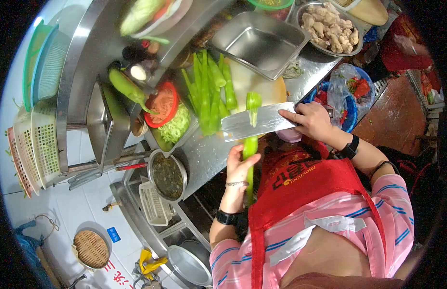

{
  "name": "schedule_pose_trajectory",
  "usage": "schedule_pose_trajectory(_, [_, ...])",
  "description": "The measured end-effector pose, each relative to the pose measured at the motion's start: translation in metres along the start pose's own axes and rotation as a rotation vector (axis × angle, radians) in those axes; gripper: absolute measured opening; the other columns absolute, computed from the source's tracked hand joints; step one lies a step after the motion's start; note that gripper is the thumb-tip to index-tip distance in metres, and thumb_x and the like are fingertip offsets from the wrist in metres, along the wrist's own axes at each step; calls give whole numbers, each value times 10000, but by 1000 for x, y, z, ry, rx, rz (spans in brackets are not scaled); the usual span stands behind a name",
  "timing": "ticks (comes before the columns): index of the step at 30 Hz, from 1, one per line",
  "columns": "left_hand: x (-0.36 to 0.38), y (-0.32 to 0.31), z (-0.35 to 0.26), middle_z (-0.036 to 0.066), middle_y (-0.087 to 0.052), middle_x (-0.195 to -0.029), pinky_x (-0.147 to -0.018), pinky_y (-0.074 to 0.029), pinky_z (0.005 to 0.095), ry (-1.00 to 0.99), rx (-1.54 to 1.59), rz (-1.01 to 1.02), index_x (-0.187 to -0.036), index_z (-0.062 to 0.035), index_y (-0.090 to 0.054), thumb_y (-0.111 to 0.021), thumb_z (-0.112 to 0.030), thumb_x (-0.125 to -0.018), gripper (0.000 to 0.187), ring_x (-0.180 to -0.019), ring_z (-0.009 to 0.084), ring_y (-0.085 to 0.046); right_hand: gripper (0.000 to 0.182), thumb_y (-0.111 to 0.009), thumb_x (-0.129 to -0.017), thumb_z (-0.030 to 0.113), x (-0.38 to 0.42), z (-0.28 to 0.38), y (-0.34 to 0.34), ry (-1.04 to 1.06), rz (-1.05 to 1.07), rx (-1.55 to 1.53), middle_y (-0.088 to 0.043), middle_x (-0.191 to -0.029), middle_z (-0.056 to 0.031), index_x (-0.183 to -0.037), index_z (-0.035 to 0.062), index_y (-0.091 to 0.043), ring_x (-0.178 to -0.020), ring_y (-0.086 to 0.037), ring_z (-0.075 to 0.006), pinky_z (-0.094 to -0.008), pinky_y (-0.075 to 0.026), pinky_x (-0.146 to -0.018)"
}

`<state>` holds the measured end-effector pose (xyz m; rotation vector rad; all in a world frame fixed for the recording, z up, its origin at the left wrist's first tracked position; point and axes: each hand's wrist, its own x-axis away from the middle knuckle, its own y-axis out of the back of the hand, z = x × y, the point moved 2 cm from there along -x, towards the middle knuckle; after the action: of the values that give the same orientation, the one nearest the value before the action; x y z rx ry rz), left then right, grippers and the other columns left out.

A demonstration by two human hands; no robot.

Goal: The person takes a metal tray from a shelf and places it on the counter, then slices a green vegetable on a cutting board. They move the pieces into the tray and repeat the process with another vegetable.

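Grasping one long, glossy, smooth green stalk [250,146] in the left hand [240,162], at the near side of the metal table [211,153]. Clenching one broad, rectangular steel cleaver [238,126] in the right hand [311,120], flat blade across the stalk. Farther left, one bunch of slender green stalks [207,98], too overlapped to count. Also left, one round red plastic basket [176,102] of orange shreds [162,102]. Far side, one deep, shiny rectangular steel pan [255,38].
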<state>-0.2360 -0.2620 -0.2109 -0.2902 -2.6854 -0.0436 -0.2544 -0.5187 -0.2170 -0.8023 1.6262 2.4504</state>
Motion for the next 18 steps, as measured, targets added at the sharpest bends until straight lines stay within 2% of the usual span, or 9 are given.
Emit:
schedule_pose_trajectory(6, [-10,5,10,52,-561,-953,-785,-428,270,117,156,190,-1005,-24,-505,-698,23,-670,390,-870,136,-528,599,-662,-578,219,5,-2,1,-20,5,7,-446,-634,-35,-1165,272,-553,-547,-495,-216,-339,-404,-523])
schedule_pose_trajectory(9, [-11,5,10,49,-567,-938,-789,-430,277,144,135,186,-982,-24,-526,-703,-2,-676,354,-873,139,-531,584,-668,-573,217,15,-6,-3,-41,17,38,-447,-631,-35,-1146,266,-568,-553,-500,-214,-339,-406,-526])
schedule_pose_trajectory(11, [-14,10,14,56,-570,-952,-798,-432,274,62,-36,140,-1000,-19,-510,-703,20,-667,386,-884,148,-534,572,-671,-572,213,24,-11,-5,-50,24,68,-449,-630,-36,-1134,261,-577,-556,-503,-214,-340,-408,-525])
schedule_pose_trajectory(13, [-14,17,20,61,-572,-959,-804,-434,276,39,-80,105,-1006,-14,-502,-701,33,-663,399,-888,152,-538,551,-681,-569,197,33,-21,-5,-164,3,94,-451,-626,-40,-1110,251,-592,-558,-507,-218,-347,-408,-513])
schedule_pose_trajectory(15, [-18,22,27,65,-574,-966,-811,-436,278,18,-126,68,-1012,-9,-493,-699,46,-659,412,-892,157,-542,560,-682,-572,162,46,-34,-1,-283,22,73,-476,-650,-66,-1117,242,-583,-563,-510,-259,-377,-432,-528])
schedule_pose_trajectory(17, [-25,28,35,39,-553,-926,-781,-440,264,-42,-123,13,-960,-34,-459,-698,96,-632,427,-853,150,-536,574,-680,-578,156,58,-43,7,-338,26,82,-500,-674,-72,-1135,241,-569,-588,-528,-268,-380,-446,-549])
schedule_pose_trajectory(18, [-33,31,40,53,-561,-938,-785,-441,264,-76,-238,6,-970,-15,-468,-698,71,-647,405,-869,151,-540,577,-684,-589,167,63,-46,12,-354,30,80,-521,-699,-70,-1147,239,-560,-621,-547,-264,-376,-451,-558])
